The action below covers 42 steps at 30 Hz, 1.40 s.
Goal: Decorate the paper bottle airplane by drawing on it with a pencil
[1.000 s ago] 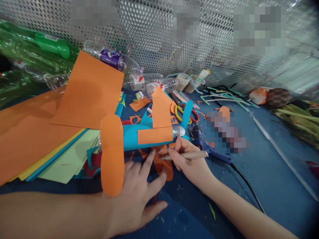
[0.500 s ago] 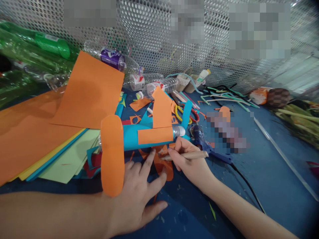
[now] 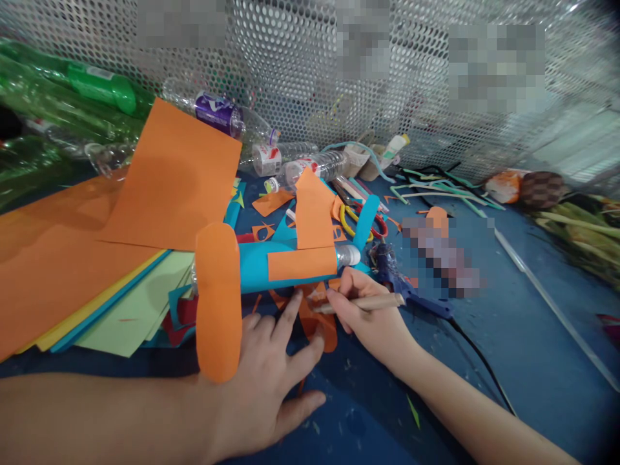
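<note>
My left hand (image 3: 271,374) lies spread, its fingertips on an orange paper cutout (image 3: 314,323) on the table. My right hand (image 3: 365,316) pinches a thick, light-brown pencil (image 3: 378,301), held slanted with its tip at that cutout. Just beyond both hands lies a plastic bottle wrapped in blue paper (image 3: 254,265), its white cap pointing right. Orange paper pieces (image 3: 314,213) are attached to it. A long rounded orange piece (image 3: 217,303) stands at its left end, overlapping my left wrist in view. A blue strip (image 3: 367,223) stands up by the cap.
A blue glue gun (image 3: 411,294) with a black cord lies right of my right hand. Scissors (image 3: 349,223) with yellow and red handles sit behind the wrapped bottle. Coloured paper sheets (image 3: 130,323) are stacked at left. Plastic bottles (image 3: 101,87) line the perforated metal screen (image 3: 281,39).
The blue strip by the cap leans a little further to the right. Both hands and the pencil stay in nearly the same place.
</note>
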Available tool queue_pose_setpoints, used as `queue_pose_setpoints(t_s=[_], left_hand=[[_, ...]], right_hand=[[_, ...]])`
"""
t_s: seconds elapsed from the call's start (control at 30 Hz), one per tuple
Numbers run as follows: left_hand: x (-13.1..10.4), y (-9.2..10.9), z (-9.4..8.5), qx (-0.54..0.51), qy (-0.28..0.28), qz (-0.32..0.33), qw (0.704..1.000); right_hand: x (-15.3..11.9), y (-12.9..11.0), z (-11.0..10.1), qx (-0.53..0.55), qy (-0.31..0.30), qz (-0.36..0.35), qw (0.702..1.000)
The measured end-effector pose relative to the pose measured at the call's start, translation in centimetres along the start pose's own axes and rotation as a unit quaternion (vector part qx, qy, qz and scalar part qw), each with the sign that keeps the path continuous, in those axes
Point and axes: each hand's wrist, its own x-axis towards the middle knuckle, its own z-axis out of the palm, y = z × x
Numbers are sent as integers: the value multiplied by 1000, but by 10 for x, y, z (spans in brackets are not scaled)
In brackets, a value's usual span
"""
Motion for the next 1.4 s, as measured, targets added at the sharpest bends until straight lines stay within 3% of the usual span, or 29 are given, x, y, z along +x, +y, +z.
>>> queue_pose_setpoints(t_s=[1.4], left_hand=[[0,0,0,3,0,0,1000]], right_hand=[[1,3,-1,-24,6,5,1000]])
